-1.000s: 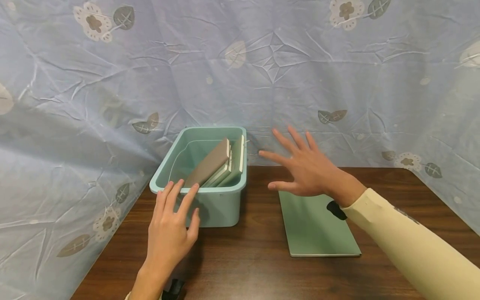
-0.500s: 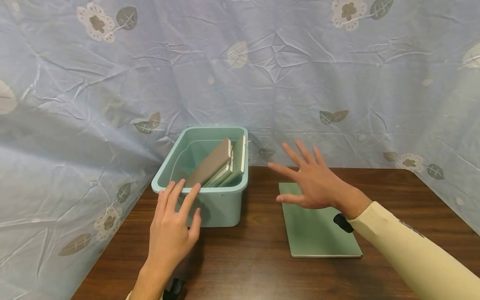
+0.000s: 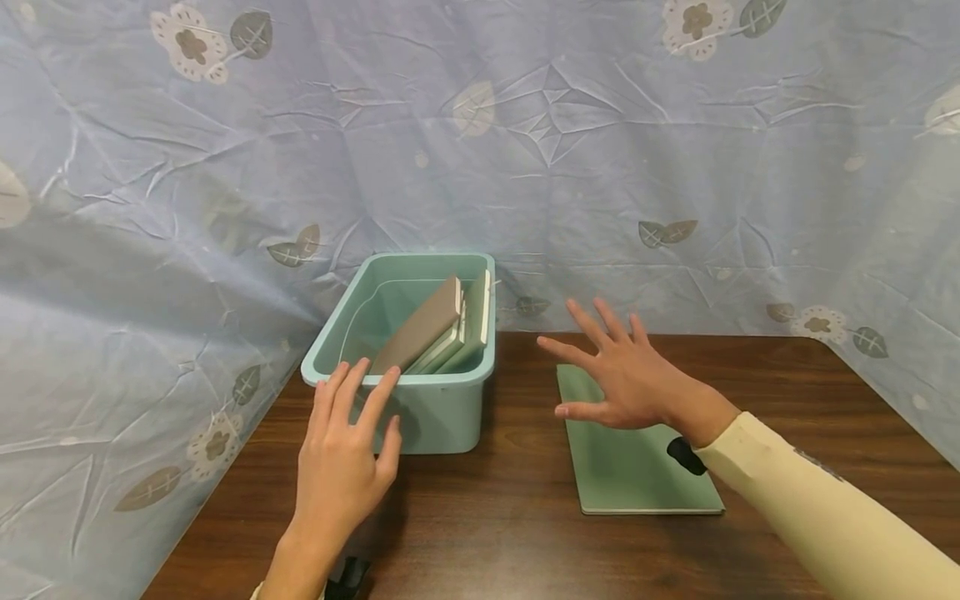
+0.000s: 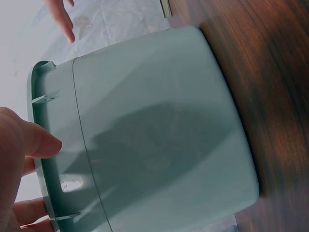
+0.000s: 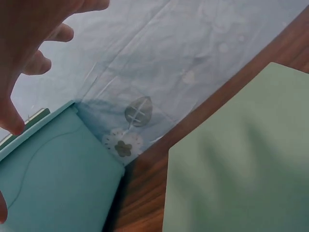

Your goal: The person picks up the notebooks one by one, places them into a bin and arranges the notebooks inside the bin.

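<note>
In the head view, a light teal plastic bin (image 3: 442, 421) stands on the left of the table. My left hand (image 3: 337, 467) rests its fingertips at the bin's near rim, with the thumb held apart. The left wrist view shows the fingers beyond that rim and the thumb (image 4: 43, 141) on the outer side. My right hand (image 3: 630, 385), fingers spread and holding nothing, hovers over the far part of a green notebook (image 3: 641, 487) lying flat. Inside the bin, a brown-grey book (image 3: 423, 323) leans to the right over green ones, beside another green book (image 3: 477, 312).
Dark wood-grain table (image 3: 510, 533) lies under everything. A pale blue flowered curtain (image 3: 555, 208) hangs behind and along the left side, close to the bin. Bare tabletop separates the bin from the notebook.
My right hand has come down and slightly to the right, nearer the notebook on the table. The left hand stays at the bin's rim; the books have not moved.
</note>
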Demonstrator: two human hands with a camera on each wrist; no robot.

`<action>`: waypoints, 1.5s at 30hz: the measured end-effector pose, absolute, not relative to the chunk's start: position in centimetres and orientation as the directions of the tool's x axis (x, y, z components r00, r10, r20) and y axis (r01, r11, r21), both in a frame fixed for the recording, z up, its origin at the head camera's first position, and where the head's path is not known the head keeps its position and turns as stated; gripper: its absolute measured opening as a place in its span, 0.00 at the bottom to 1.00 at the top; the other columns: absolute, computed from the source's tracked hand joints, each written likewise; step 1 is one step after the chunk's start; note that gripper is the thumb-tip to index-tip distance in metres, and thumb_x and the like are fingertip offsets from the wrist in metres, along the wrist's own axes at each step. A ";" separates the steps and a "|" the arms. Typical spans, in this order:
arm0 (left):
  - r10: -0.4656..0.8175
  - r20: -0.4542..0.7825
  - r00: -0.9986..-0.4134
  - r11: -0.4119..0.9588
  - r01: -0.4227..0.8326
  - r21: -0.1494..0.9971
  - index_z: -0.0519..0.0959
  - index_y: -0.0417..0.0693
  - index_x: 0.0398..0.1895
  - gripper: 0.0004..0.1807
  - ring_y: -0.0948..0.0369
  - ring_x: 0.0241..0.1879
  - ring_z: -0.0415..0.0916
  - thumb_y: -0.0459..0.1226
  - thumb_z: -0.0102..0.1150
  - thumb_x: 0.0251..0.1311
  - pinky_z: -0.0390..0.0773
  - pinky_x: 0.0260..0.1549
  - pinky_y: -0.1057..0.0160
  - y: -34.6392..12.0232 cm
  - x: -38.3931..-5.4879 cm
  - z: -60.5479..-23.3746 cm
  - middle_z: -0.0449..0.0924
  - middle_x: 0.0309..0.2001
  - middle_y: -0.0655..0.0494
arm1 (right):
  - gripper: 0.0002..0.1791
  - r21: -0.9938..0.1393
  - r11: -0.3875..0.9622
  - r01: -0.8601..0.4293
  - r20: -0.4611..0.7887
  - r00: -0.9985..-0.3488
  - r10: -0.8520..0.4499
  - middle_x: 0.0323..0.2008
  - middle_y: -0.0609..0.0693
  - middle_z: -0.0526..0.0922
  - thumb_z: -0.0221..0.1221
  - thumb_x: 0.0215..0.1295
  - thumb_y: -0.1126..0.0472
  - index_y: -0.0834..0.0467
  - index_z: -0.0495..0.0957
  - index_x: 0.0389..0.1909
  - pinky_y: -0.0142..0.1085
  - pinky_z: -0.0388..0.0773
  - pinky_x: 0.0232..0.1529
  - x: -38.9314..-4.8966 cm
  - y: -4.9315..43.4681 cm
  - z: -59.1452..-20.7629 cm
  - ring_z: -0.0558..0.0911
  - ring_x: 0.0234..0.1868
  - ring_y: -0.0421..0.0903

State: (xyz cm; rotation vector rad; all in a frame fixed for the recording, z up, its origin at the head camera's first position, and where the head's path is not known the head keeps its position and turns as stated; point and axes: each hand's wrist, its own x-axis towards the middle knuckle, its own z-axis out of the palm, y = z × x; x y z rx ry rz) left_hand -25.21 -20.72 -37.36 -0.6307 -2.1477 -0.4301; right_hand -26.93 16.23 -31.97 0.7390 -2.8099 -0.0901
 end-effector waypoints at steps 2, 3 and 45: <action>0.286 0.803 -0.523 0.814 0.575 0.084 0.73 0.53 0.68 0.30 0.41 0.70 0.61 0.38 0.58 0.58 0.59 0.71 0.39 -20.7 -25.2 -37.4 0.69 0.66 0.38 | 0.48 0.114 0.873 -0.475 0.199 -0.849 -0.489 0.80 0.53 0.32 0.44 0.56 0.18 0.29 0.47 0.77 0.77 0.52 0.64 -26.8 16.2 -32.2 0.41 0.78 0.69; 0.286 0.804 -0.521 0.814 0.575 0.083 0.73 0.53 0.68 0.30 0.41 0.70 0.61 0.38 0.58 0.58 0.59 0.71 0.39 -20.7 -25.2 -37.4 0.69 0.66 0.38 | 0.48 0.113 0.873 -0.475 0.196 -0.851 -0.488 0.80 0.54 0.32 0.44 0.56 0.18 0.29 0.47 0.77 0.77 0.52 0.64 -26.8 16.2 -32.3 0.42 0.78 0.69; 0.283 0.806 -0.520 0.807 0.583 0.093 0.73 0.52 0.68 0.31 0.40 0.70 0.61 0.37 0.59 0.57 0.59 0.70 0.37 -20.7 -25.1 -37.2 0.70 0.66 0.38 | 0.48 -0.078 0.894 -0.441 -0.034 -0.895 -0.445 0.80 0.53 0.33 0.50 0.56 0.21 0.29 0.47 0.77 0.81 0.51 0.60 -24.5 16.9 -39.7 0.41 0.78 0.69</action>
